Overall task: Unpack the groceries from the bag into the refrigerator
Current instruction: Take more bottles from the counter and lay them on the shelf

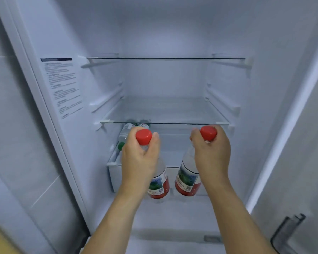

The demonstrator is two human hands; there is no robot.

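Observation:
I face the open refrigerator (103, 43). My left hand (138, 160) grips the neck of a clear water bottle with a red cap and red label (159, 186). In my right hand (212, 154) is a second, matching bottle (186, 180), held by its neck. Both bottles hang upright in front of the lower drawer (112, 180), below the middle glass shelf (163, 110). At the back left, under that shelf, lie two other bottles (124, 134), one with a green cap. No bag is in view.
An upper glass shelf (165, 58) spans the fridge higher up. A printed sticker (62, 87) is on the left inner wall. Tiled wall is at left, and a dark plastic piece (290, 231) stands at bottom right.

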